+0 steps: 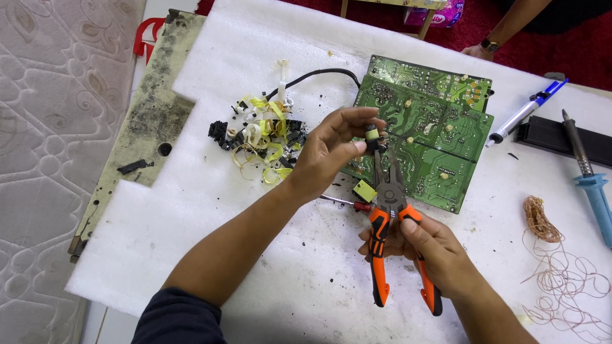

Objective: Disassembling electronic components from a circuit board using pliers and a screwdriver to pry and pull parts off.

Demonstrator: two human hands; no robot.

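**Ana:** White foam sheeting (191, 210) covers your bench, with the green circuit boards (440, 127) lying face-down beyond your hands and a heap of yellow tape and black scraps (261, 137) off to the left.

**Ben:** And what you're working on?

**Ana:** It's up in the air above the foam. Your left hand (328, 153) pinches a small component (371, 134), dark with a yellow band, between thumb and forefinger, the other fingers loosely curled. Your right hand (427, 245) is wrapped round the orange-handled pliers (392, 210), whose nose meets the part from below (whether the tips actually bite it, I cannot tell).

**Ben:** How will that part handle?

**Ana:** Light, I'd judge, and small enough to slip out. The core looks brittle and the tape slick, so hold it by the solid body, not by the wrapping or any thin lead.

**Ben:** Anything else close by?

**Ana:** A second yellow part (364, 190) rests on the foam just beside the pliers. Loose copper wire (561, 255) and a blue-handled soldering iron (590, 178) lie well to your right.
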